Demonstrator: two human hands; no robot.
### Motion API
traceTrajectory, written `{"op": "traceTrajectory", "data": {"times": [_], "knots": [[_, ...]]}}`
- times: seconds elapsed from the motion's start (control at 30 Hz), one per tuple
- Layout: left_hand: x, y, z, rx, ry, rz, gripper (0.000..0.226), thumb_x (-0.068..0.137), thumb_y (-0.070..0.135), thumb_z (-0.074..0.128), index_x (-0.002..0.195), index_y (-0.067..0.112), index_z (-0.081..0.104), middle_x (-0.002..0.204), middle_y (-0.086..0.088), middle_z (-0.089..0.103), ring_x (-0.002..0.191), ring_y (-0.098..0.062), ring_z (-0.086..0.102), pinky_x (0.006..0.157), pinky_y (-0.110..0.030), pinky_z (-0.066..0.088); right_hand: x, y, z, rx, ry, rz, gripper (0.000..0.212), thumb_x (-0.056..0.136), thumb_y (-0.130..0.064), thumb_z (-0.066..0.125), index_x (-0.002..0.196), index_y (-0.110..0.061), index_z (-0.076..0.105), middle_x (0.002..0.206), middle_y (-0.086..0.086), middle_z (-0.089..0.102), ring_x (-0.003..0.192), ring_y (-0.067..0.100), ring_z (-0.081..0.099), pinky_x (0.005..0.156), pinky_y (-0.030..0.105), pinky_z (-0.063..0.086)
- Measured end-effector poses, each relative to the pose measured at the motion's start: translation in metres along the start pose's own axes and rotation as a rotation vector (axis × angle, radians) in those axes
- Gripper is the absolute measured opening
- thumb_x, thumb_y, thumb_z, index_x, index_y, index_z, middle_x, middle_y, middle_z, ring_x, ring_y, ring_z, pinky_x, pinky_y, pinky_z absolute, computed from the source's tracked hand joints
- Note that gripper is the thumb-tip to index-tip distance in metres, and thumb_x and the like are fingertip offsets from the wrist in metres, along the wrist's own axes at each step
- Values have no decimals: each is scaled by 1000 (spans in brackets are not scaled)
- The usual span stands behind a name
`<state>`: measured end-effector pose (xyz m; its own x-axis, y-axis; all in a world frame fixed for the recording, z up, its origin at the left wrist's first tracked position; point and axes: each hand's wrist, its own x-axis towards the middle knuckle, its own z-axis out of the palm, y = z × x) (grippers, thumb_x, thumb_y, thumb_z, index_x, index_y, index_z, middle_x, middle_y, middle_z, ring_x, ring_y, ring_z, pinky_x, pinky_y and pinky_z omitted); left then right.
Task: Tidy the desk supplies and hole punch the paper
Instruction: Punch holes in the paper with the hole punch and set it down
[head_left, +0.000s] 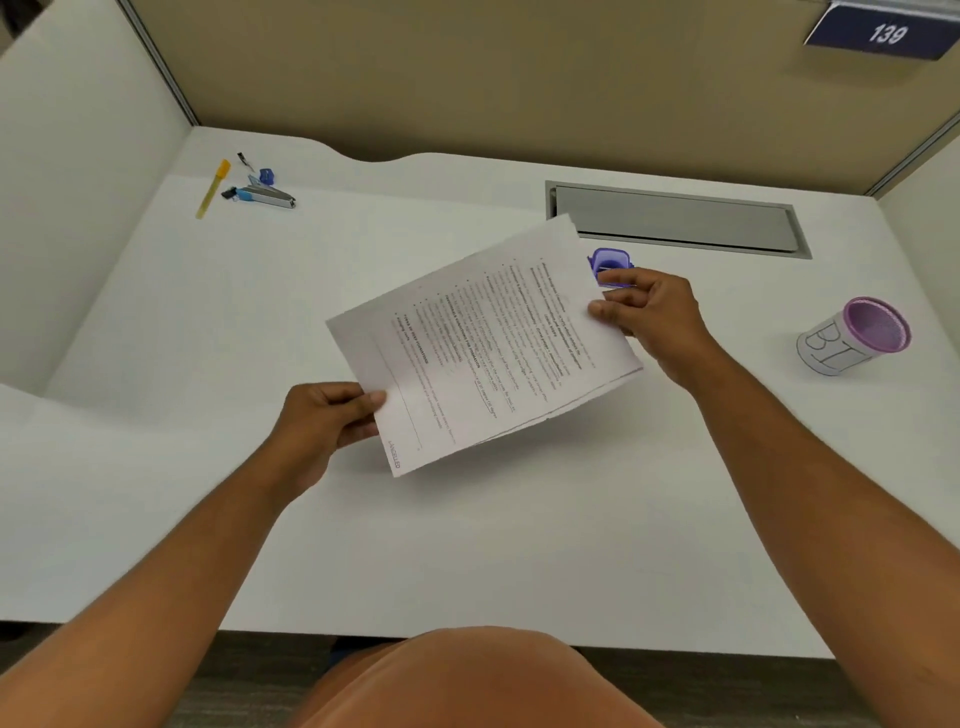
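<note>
A thin stack of printed paper (483, 348) hangs tilted above the middle of the white desk (467, 545). My left hand (327, 421) pinches its near left corner. My right hand (649, 317) grips its far right edge. Just behind my right fingers a purple hole punch (609, 262) rests on the desk, partly hidden by the paper and my fingers. At the far left lie a yellow pen (212, 189), a silver and blue stapler (267, 196), a small blue sharpener (266, 176) and a dark clip (245, 160).
A purple mesh pen cup (857, 335) wrapped in a paper label stands at the right. A grey cable tray lid (675, 218) is set into the desk at the back. Partition walls close in the left, back and right. My knee (483, 680) shows below the front edge.
</note>
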<state>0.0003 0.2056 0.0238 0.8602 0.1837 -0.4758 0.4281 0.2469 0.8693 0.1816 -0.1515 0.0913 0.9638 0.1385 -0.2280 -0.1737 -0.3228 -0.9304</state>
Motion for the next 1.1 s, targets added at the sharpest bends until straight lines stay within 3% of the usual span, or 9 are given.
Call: {"op": "traceTrajectory", "data": {"times": [0.17, 0.3, 0.4, 0.5, 0.6, 0.7, 0.77, 0.87, 1.1], "knots": [[-14, -17, 1, -196, 147, -43, 15, 97, 2, 72, 97, -13, 72, 109, -18, 82, 97, -25, 81, 79, -26, 66, -6, 5, 24, 275, 142, 137, 32, 93, -31, 78, 117, -10, 72, 118, 15, 76, 91, 20, 75, 93, 40, 62], [-28, -29, 8, -313, 268, -40, 13, 98, 2, 72, 87, -5, 74, 100, -16, 83, 93, -23, 81, 78, -26, 66, -46, 17, 83, 515, 33, 375, 65, 81, -49, 78, 128, -8, 64, 121, 14, 75, 102, 30, 78, 90, 46, 63], [-39, -40, 14, -351, 302, -33, 12, 99, 4, 72, 90, -3, 77, 103, -15, 83, 96, -24, 81, 84, -30, 67, -71, 17, 133, 534, -26, 357, 40, 92, -32, 77, 124, -9, 71, 116, 10, 79, 106, 29, 77, 96, 47, 61], [-50, -46, 17, -365, 284, -50, 11, 99, 6, 72, 100, -4, 78, 111, -16, 83, 103, -28, 80, 83, -29, 66, -72, 16, 163, 506, 74, 324, 20, 93, -17, 78, 113, -14, 76, 111, 1, 81, 105, 23, 77, 96, 50, 61], [-56, -49, 11, -373, 206, -87, 15, 97, 9, 74, 104, -3, 77, 115, -16, 82, 109, -32, 78, 85, -31, 66, -64, 18, 174, 425, 101, 305, 17, 90, -15, 81, 106, -21, 78, 110, -5, 81, 107, 24, 76, 98, 58, 58], [-50, -46, -15, -382, 115, -116, 41, 92, 28, 73, 116, -5, 73, 118, -18, 80, 111, -35, 77, 90, -40, 66, -56, 17, 175, 381, 45, 299, 19, 92, -13, 79, 108, -22, 77, 112, -4, 80, 108, 23, 76, 100, 56, 58], [-38, -36, -42, -414, 109, -145, 58, 93, 47, 64, 124, -2, 71, 120, -17, 80, 111, -33, 77, 94, -47, 64, -53, 15, 176, 368, -17, 298, 22, 93, -12, 77, 113, -19, 76, 115, -2, 80, 108, 23, 76, 99, 53, 59], [-12, -13, -85, -408, 103, -191, 67, 100, 63, 50, 127, 6, 73, 119, -11, 81, 101, -25, 78, 89, -41, 61, -49, 12, 182, 356, -136, 298, 26, 94, -11, 75, 120, -16, 74, 118, 0, 79, 108, 24, 76, 96, 47, 60], [37, 34, -123, 3, 66, 28, 27, 102, 24, 71, 119, 5, 80, 116, -14, 82, 107, -34, 79, 96, -47, 63, -39, 6, 215, 282, -314, 315, 35, 92, -14, 78, 127, -11, 72, 123, 6, 77, 111, 28, 76, 99, 50, 59]]}}
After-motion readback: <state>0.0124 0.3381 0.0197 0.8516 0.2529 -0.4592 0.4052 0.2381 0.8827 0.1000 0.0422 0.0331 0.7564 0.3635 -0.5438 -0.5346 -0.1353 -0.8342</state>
